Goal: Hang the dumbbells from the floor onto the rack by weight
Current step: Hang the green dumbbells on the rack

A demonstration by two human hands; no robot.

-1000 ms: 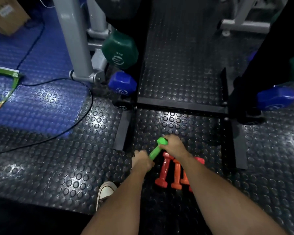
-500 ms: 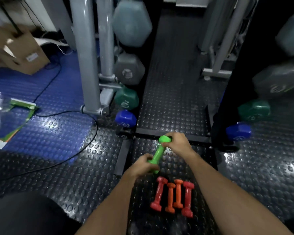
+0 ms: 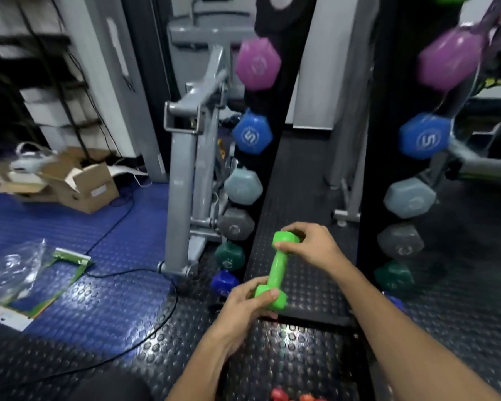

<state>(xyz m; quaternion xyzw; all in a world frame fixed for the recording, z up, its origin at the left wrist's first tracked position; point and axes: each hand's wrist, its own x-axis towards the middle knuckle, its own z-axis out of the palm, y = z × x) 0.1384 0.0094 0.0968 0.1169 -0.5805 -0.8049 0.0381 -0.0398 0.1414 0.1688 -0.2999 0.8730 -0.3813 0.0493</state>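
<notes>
While both hands, left and right, are closed on the green dumbbell's heads, it looks light, rigid, smooth-coated; its handle offers the surer grip.

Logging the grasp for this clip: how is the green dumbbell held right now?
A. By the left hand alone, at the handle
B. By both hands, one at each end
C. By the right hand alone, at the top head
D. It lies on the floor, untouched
B: the left hand grips the lower head of the green dumbbell and the right hand the upper head, clear of the floor.
</notes>
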